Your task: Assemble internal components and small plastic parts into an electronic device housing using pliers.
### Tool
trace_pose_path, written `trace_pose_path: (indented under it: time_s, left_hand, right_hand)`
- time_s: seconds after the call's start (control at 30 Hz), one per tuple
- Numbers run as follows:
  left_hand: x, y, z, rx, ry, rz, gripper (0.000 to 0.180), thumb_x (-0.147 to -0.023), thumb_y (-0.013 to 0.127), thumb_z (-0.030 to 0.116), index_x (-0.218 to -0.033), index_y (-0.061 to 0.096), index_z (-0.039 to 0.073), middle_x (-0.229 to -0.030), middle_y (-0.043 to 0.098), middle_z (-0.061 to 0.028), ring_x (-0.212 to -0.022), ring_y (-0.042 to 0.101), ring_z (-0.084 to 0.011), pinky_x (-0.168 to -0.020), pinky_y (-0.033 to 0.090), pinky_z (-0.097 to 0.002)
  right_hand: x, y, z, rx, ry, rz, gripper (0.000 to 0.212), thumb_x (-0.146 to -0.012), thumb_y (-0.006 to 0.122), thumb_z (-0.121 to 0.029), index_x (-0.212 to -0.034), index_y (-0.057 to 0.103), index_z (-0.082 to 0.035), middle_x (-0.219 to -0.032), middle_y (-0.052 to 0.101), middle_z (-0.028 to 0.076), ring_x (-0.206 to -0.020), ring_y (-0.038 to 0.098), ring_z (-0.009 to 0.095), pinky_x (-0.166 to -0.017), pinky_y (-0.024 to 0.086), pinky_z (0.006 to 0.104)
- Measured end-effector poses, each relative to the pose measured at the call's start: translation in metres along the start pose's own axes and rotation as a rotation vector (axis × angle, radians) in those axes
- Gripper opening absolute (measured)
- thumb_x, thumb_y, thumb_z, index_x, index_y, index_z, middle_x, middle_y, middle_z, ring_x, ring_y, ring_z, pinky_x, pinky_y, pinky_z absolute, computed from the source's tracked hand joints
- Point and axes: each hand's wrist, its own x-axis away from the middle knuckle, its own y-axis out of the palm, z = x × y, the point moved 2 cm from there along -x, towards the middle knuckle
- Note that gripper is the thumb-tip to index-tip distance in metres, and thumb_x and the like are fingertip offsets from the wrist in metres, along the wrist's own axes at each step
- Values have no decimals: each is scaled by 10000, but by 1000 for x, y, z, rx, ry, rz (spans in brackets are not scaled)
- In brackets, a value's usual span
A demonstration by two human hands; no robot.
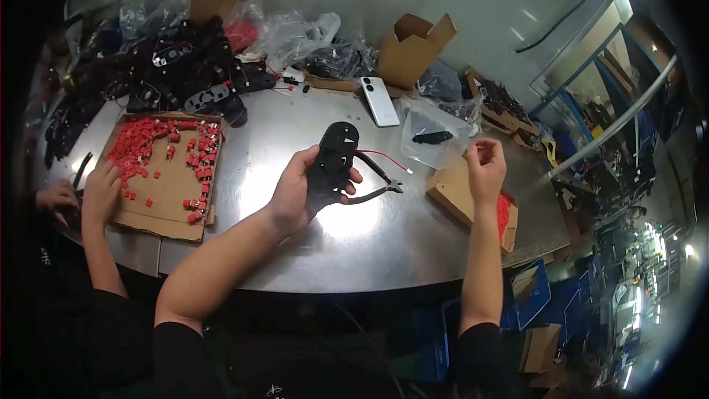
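Note:
My left hand [294, 188] grips a black oval plastic housing [336, 159] above the middle of the metal table. A thin red wire [380, 155] with a small white plug runs out from its right side. Beside my left fingertips are diagonal cutters [390, 185] with dark handles, jaws pointing right; whether my fingers touch them I cannot tell. My right hand [485, 166] is raised at the right with its fingertips pinched together. What they hold, if anything, is too small to make out. Below it stands a cardboard box [452, 193] with red parts [504, 216] inside.
A co-worker's hand [102, 185] reaches to a cardboard tray [166, 223] of small red parts at the left. Black housings [208, 96] and plastic bags [295, 33] pile up behind. A white phone [379, 102] and a clear bag [421, 149] with a black part lie at the back.

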Motion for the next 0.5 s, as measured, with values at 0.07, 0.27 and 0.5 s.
trace_pose_path:
  time_s: [0.07,0.27,0.5]
  left_hand:
    - [-5,-14,-7,12,13,-3,521,-1104,229,398,-1322,564,64,-1083,704,-159,-860,678,-215,-797,564,-373]
    - [-14,-33,-22,-48,-125,72,514,-1103,251,384,-1328,560,39,-1043,712,-166,-782,680,-195,-719,570,-338]
    - [-5,-26,-39,-143,-229,73,527,-1105,285,439,-1411,498,65,-1071,697,-164,-790,695,-191,-703,582,-313]
  right_hand:
    - [22,36,-48,-505,-35,-117,116,-975,670,-31,-1078,618,-33,-930,702,65,-757,647,119,-690,546,269]
    - [77,105,-75,-955,78,-368,155,-991,666,-17,-1123,586,-5,-997,730,125,-839,701,162,-742,580,303]
    - [91,108,-77,-583,-30,-570,183,-910,748,13,-1056,637,27,-966,752,109,-829,736,139,-762,592,267]
